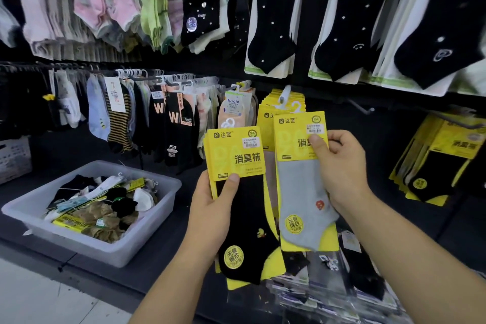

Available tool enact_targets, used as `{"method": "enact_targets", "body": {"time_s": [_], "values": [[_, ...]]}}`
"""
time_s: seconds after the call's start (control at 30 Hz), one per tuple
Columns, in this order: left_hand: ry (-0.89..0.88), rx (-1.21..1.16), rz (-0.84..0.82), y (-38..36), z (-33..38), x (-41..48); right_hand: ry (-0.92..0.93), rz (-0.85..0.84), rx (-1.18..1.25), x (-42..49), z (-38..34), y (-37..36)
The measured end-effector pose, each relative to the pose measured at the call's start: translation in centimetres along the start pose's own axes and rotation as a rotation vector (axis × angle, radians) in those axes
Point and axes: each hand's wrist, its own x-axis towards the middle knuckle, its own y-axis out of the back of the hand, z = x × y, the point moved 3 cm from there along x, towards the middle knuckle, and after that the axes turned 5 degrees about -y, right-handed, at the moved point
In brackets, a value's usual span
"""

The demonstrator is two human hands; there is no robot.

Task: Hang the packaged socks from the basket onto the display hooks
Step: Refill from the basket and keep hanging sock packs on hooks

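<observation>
Right of the basket (86, 247), the fingers of the left hand (210, 208) are hidden behind the black sock pack (244, 218). Farther right of it, the hanging yellow packs (265, 118) are largely covered by the grey sock pack (302, 192). Above the basket, the top row of socks (273, 21) is cut off.

Here they are, two bare hands: the left hand (213, 208) and the right hand (342, 166), each running into a bare forearm that carries on to the bottom edge. Nothing but skin from knuckle to elbow side. The thumbnails are short, plain and neatly trimmed, and the right forearm (410, 258) looms larger than the left forearm (168, 284).
</observation>
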Motion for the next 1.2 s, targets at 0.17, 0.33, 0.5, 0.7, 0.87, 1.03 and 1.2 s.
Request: {"method": "enact_targets", "body": {"time_s": [0.17,0.33,0.5,0.7,0.87,1.03,1.2], "values": [[-0.01,0.02,0.017,0.6,0.0,0.2,0.077,-0.032,-0.076,1.0,-0.8,-1.1],[-0.003,0.034,0.01,0.6,0.1,0.0,0.052,-0.04,-0.128,1.0,-0.3,-2.0],[0.002,0.028,-0.007,0.4,0.1,0.0,-0.023,0.027,-0.178,0.7,1.1,-1.4],[-0.003,0.033,-0.038,-0.2,0.0,-0.2,0.004,-0.064,-0.125,-2.3,1.1,-1.5],[-0.032,-0.021,-0.073,-1.1,0.1,-0.5,-0.033,-0.297,-0.13,-4.9,0.9,-3.9],[-0.054,-0.031,-0.063,-1.1,-0.1,-0.5,-0.08,-0.332,-0.093,-4.8,1.1,-3.8],[-0.036,-0.064,-0.067,-1.2,0.0,-0.3,-0.156,-0.309,0.013,-4.4,1.3,-2.8]]}}
